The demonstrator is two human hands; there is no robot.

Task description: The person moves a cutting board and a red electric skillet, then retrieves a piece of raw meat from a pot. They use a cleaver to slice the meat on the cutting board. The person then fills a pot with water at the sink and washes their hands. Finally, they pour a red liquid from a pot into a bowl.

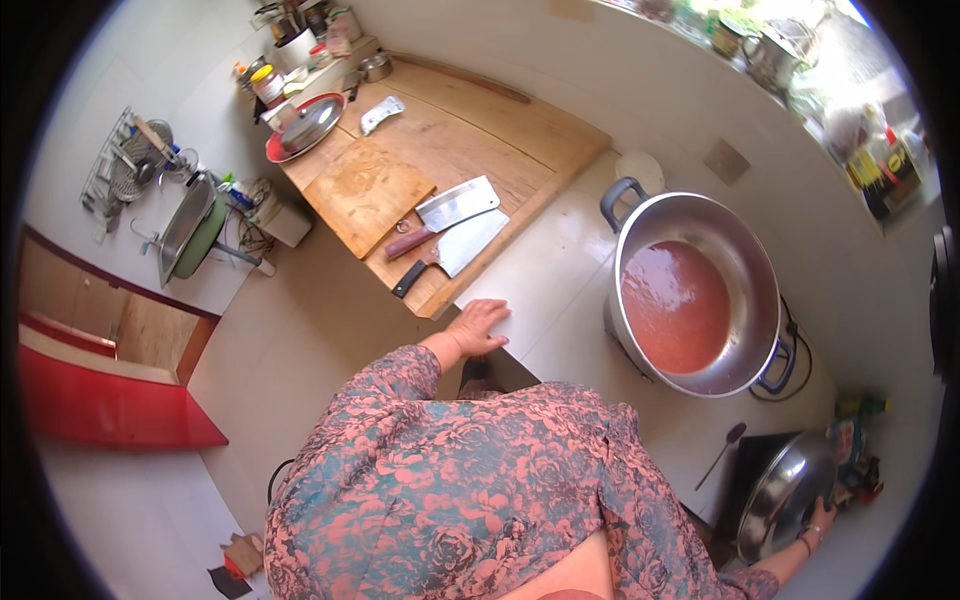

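My left hand (480, 328) rests with fingers apart on the edge of the white tiled counter (555, 289), by the corner of a wooden table. It holds nothing. At the lower right, my right hand (820, 520) is on a large round steel lid or pan (772, 499), its fingers at the far side. The hand partly hides that side. Between my hands stands a deep metal pot (754, 270) with dark handles, uncovered. Reddish liquid (675, 322) covers its bottom.
Two cleavers (459, 204) lie beside a wooden cutting board (367, 191) on the wooden table (517, 154). A lid (313, 124) sits on a red-rimmed tray. A long-handled spoon (721, 455) and a power cord (806, 364) lie on the counter. A green sink (193, 229) is at left.
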